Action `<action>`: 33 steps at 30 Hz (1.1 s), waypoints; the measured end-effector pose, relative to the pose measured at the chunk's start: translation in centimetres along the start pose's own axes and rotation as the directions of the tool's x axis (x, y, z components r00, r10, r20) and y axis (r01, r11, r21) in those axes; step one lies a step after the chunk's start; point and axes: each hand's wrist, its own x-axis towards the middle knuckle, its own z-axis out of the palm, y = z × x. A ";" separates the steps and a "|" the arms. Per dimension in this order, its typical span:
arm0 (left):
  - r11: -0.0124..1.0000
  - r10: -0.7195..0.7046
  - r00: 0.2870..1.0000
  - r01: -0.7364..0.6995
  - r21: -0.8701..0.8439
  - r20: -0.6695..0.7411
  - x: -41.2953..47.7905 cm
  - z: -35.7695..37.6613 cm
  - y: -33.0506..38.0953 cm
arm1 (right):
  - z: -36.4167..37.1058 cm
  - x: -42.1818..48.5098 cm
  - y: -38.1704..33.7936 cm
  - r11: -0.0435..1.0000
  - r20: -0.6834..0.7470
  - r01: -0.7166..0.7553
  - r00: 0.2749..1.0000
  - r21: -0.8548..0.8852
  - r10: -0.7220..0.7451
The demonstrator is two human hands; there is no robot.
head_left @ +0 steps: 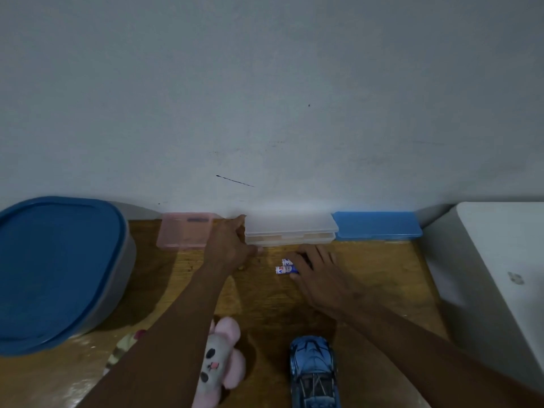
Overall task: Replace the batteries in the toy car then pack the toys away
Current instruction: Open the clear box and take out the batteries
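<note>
Just in front of the clear case [291, 231], your right hand [316, 267] lies flat on two batteries [284, 267]; your left hand [232, 244] grips the case's left end; the toy car [313, 369] sits nearer you.

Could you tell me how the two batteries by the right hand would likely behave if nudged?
The batteries are small cylinders lying on their sides on the flat wooden table, so they would probably roll. Their glossy wrappers look slippery, so the right hand may need a firm pinch. They seem rigid, not fragile.
</note>
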 end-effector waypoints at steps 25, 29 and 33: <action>0.993 -0.091 0.996 0.092 -0.069 0.027 0.3 -0.2 0.3 | -3.3 3.5 1.6 0.996 -0.223 -0.006 0.975 -0.091 -0.014; 0.991 -0.114 0.993 0.116 -0.074 0.024 0.3 -0.1 0.4 | -3.3 3.7 1.3 0.997 -0.210 -0.032 0.978 -0.077 0.015; 0.991 -0.122 0.992 0.123 -0.048 0.014 0.4 0.0 0.3 | -3.4 4.0 0.8 0.994 -0.179 -0.072 0.982 -0.079 0.057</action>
